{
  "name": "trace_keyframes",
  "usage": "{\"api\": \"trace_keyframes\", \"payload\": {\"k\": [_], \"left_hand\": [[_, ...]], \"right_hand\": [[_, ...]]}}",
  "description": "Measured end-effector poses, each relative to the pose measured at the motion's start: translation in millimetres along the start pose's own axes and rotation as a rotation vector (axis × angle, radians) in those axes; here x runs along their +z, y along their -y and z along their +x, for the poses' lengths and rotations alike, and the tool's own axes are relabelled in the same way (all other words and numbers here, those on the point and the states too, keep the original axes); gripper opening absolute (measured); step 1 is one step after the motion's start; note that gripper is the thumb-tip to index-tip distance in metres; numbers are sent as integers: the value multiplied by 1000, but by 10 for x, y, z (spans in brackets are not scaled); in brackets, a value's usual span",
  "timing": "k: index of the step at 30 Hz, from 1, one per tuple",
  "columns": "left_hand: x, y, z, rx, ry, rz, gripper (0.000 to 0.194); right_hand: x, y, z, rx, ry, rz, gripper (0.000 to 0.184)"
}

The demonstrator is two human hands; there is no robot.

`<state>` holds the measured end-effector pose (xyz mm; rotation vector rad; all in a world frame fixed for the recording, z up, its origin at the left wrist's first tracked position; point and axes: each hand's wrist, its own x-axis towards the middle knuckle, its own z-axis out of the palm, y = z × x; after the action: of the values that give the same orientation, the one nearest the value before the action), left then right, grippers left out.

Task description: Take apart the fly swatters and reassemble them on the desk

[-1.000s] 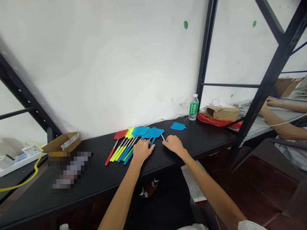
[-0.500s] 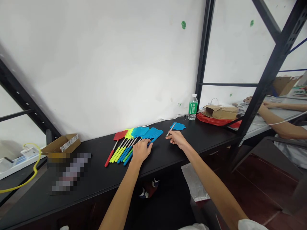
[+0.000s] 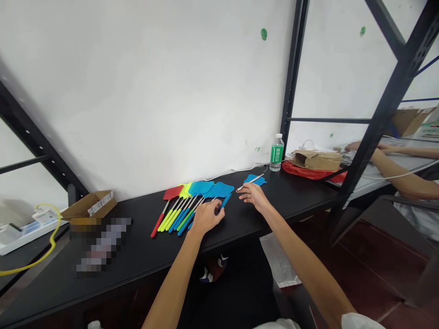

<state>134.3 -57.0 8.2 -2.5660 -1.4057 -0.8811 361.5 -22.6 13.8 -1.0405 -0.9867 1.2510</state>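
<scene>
My left hand [image 3: 207, 216] is closed around a blue handle [image 3: 225, 199], which sticks out past the thumb toward the upper right. Between the thumb and fingers of my right hand [image 3: 254, 196] is a thin silver metal rod [image 3: 250, 181], slanting up to the right. Behind that rod a blue fly swatter head [image 3: 261, 181] lies flat on the desk. Left of my left hand, several fly swatters are fanned side by side, among them a red one [image 3: 172, 193], yellow ones [image 3: 184, 189] and blue ones [image 3: 201, 187]. My left hand hides some of their handles.
The black desk [image 3: 144, 256] runs along a white wall. A water bottle [image 3: 276, 153] stands at the back right, near a cardboard box [image 3: 317, 161] on red plastic [image 3: 302, 172]. An open carton [image 3: 89, 208] sits at left. Another person's arm [image 3: 394, 171] shows beyond the rack post [image 3: 377, 114].
My left hand has moved slightly right and now grips the blue handle, angled more upright. In my right hand the rod has tipped from steep to nearly level, pointing right.
</scene>
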Motion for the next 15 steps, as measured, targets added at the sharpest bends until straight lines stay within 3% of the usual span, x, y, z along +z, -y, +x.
{"api": "trace_keyframes", "payload": {"k": [15], "left_hand": [[-31, 5, 17, 3, 72, 10, 24]], "right_hand": [[147, 11, -75, -91, 102, -169, 23]]}}
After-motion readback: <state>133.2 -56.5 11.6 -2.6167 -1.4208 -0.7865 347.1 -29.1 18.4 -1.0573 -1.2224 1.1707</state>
